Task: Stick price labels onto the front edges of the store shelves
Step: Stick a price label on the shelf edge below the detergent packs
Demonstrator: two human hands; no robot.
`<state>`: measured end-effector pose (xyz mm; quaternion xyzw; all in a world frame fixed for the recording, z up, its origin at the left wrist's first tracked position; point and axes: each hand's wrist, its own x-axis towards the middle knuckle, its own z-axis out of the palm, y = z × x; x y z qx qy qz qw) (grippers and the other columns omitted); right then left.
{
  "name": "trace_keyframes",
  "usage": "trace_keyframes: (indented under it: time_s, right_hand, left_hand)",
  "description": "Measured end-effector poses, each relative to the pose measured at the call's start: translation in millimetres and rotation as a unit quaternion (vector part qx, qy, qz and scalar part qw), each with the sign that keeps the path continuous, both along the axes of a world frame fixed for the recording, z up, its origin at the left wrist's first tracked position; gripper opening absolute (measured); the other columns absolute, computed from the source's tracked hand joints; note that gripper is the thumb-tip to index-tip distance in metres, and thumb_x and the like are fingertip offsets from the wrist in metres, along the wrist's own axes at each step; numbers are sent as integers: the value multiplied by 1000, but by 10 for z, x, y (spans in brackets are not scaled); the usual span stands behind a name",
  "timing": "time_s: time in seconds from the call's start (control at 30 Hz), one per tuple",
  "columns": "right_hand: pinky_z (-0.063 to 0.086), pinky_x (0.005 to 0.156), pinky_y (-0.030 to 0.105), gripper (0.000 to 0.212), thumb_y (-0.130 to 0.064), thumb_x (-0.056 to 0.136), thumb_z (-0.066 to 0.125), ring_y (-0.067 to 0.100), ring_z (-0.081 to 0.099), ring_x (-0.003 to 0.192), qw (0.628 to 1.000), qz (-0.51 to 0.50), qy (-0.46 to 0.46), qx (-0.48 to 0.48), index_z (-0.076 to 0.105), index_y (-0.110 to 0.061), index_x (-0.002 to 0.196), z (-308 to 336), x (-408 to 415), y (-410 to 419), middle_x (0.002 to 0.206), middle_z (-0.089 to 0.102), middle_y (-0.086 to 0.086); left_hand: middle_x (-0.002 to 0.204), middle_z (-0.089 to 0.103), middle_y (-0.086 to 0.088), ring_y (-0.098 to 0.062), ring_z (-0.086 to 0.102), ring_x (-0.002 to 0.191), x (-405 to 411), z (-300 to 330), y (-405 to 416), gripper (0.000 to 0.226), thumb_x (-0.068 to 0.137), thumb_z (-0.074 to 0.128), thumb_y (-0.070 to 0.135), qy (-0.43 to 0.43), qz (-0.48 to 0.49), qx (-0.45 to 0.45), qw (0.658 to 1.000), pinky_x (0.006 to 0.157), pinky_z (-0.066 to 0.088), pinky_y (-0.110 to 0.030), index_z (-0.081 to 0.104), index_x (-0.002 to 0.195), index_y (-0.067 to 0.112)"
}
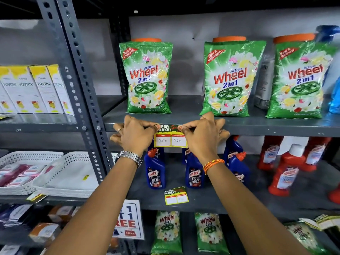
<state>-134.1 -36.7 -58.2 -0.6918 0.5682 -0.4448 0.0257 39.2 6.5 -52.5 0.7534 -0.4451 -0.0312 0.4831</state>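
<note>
A yellow-and-green price label (170, 138) with two white boxes, handwritten 85 and 42, lies against the front edge of the grey upper shelf (257, 127). My left hand (135, 134) pinches its top left corner and my right hand (201, 134) pinches its top right corner, thumbs pressed on the label's green header. The label's lower half hangs below the shelf edge. A second, similar label (176, 195) lies flat on the lower shelf (202, 206), near its front edge.
Green Wheel detergent bags (148, 78) stand on the upper shelf. Blue Harpic bottles (155, 170) and red bottles (286, 172) fill the lower shelf. A perforated steel upright (81, 74) divides off the left rack with white boxes (35, 89) and white trays (60, 173).
</note>
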Motion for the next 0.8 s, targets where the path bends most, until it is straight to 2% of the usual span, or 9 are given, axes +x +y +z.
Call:
trace_keyframes:
  time_s: [0.07,0.23,0.37,0.47,0.6,0.8]
  right_hand:
    - [25,83,45,14,-52,82,73,29,36,112,1000,-7,1,1,78,-39,86,12,6,12,113,48,-5]
    - [25,81,45,14,-52,82,73,30,36,110,1000,-29,9,4,78,-40,87,33,29,36,111,49,-4]
    - [22,79,44,12,-49,83,74,30,36,111,999,-46,25,5,78,-39,86,52,39,72,112,50,-3]
    - [22,79,44,9,-46,83,74,30,36,111,998,-54,34,1,78,-38,87,56,47,92,112,50,-2]
    - [26,79,45,11,-47,81,73,29,38,110,997,-65,41,-8,78,-38,84,37,51,94,111,52,-3]
    - [26,80,45,10,-46,80,71,29,40,107,995,-83,43,-21,77,-38,80,32,85,104,106,55,-4]
  left_hand:
    - [107,45,7,-30,49,120,8,-6,-13,11,65,61,53,-6,1,4,1000,107,38,-60,70,71,50]
    - [108,40,8,-32,47,124,-7,14,-11,2,77,70,47,-22,12,14,1000,107,37,-60,72,76,47]
    - [119,46,6,-31,39,132,-63,39,23,9,82,70,44,-39,38,27,998,112,25,-56,78,88,46]
    - [120,47,7,-32,35,133,-112,63,44,14,83,69,45,-66,60,41,995,108,20,-57,79,92,43]
    - [116,49,9,-32,37,128,-97,47,38,15,80,66,47,-89,59,47,993,106,24,-56,78,89,44]
    - [111,52,6,-35,46,115,-143,52,16,20,73,66,51,-203,112,45,972,98,31,-53,79,82,39]
